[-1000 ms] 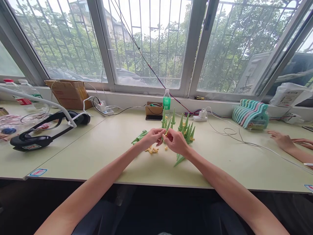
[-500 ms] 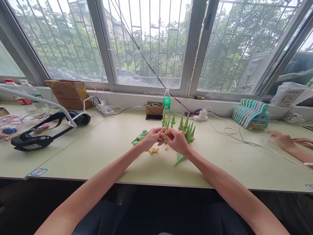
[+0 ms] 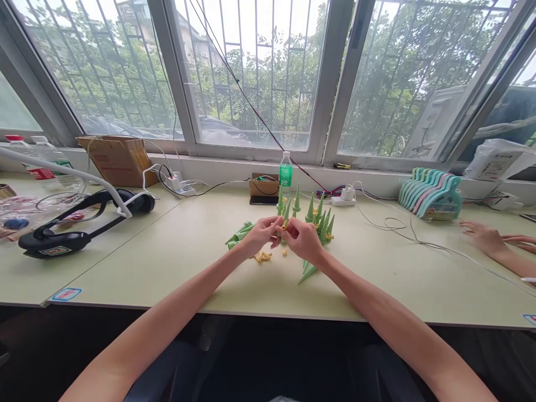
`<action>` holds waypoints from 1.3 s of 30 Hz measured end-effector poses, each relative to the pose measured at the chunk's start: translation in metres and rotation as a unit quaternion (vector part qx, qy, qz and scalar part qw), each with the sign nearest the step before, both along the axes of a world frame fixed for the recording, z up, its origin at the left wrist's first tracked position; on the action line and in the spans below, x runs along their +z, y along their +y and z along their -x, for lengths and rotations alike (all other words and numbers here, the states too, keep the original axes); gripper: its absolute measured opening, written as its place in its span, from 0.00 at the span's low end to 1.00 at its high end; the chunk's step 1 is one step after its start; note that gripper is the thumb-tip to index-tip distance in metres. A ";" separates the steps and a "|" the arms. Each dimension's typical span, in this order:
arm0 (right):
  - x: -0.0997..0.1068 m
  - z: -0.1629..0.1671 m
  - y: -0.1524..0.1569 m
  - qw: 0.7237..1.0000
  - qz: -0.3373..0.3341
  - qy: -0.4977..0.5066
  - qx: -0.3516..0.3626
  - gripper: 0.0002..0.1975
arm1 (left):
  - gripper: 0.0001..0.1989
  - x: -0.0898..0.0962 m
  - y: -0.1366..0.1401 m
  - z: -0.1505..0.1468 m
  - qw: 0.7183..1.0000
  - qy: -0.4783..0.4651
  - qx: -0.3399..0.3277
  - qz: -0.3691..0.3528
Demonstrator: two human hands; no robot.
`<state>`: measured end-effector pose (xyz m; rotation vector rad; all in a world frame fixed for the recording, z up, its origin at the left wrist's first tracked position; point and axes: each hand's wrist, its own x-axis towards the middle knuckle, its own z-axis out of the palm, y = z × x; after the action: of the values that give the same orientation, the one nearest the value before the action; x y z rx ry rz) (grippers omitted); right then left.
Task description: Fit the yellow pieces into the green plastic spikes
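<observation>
My left hand and my right hand meet over the table, fingers pinched together. Between their fingertips is a small yellow tubular piece. A green pointed plastic spike rises just behind it; the fingers hide whether the two are joined. Several green spikes with yellow bits stand upright beyond and beside my right hand. Another spike lies below my right wrist. Loose yellow pieces sit under my left hand, and green tubular parts lie to its left.
At the back stand a green-labelled bottle, a phone and a power strip. A black headset lies on the left. Pastel hangers and another person's hand are on the right, with white cables nearby.
Both hands stay in nearly the same place at the yellow piece, which is tilted slightly differently. The other person's hand at the right has shifted a little.
</observation>
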<state>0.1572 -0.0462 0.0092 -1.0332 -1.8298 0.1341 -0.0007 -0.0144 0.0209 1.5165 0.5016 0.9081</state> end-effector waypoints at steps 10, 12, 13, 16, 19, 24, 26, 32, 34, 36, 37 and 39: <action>0.002 0.000 -0.002 1.000 0.023 -0.006 0.015 0.14 | 0.22 -0.004 0.004 0.002 1.000 0.016 0.004 -0.019; 0.003 0.000 -0.003 0.999 0.025 -0.004 0.024 0.14 | 0.22 -0.003 0.003 0.002 0.999 0.023 0.004 -0.023; 0.004 0.000 -0.003 0.999 0.026 -0.003 0.028 0.14 | 0.22 -0.003 0.003 0.002 0.999 0.026 0.004 -0.023; 0.005 0.000 -0.004 0.999 0.030 -0.002 0.035 0.15 | 0.22 -0.001 0.002 0.003 0.999 0.032 -0.001 -0.026; 0.004 -0.001 -0.003 0.998 0.035 -0.004 0.044 0.14 | 0.22 -0.001 0.002 0.004 0.999 0.038 -0.003 -0.029; 0.004 -0.001 -0.003 0.998 0.038 -0.009 0.051 0.14 | 0.21 -0.003 0.005 0.005 0.998 0.049 -0.005 -0.031; 0.004 -0.002 -0.003 0.998 0.039 -0.011 0.055 0.14 | 0.21 -0.004 0.006 0.005 0.998 0.050 -0.005 -0.033; 0.003 -0.002 -0.002 0.998 0.029 -0.011 0.060 0.14 | 0.21 -0.004 0.006 0.005 0.998 0.047 -0.009 -0.036; 0.002 -0.002 -0.002 0.998 0.027 -0.010 0.059 0.14 | 0.21 -0.003 0.005 0.004 0.998 0.044 -0.008 -0.036; 0.002 -0.002 -0.001 0.998 0.024 -0.009 0.056 0.14 | 0.21 -0.003 0.004 0.003 0.999 0.040 -0.003 -0.035; 0.001 -0.002 -0.001 0.998 0.023 -0.008 0.052 0.14 | 0.21 -0.003 0.004 0.002 0.999 0.035 0.001 -0.033; 0.001 -0.002 0.000 0.999 0.020 -0.007 0.041 0.14 | 0.22 -0.003 0.003 0.001 0.999 0.024 0.013 -0.028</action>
<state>0.1591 -0.0459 0.0098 -0.9898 -1.8900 0.2148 -0.0016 -0.0118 0.0182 1.5892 0.5357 0.9128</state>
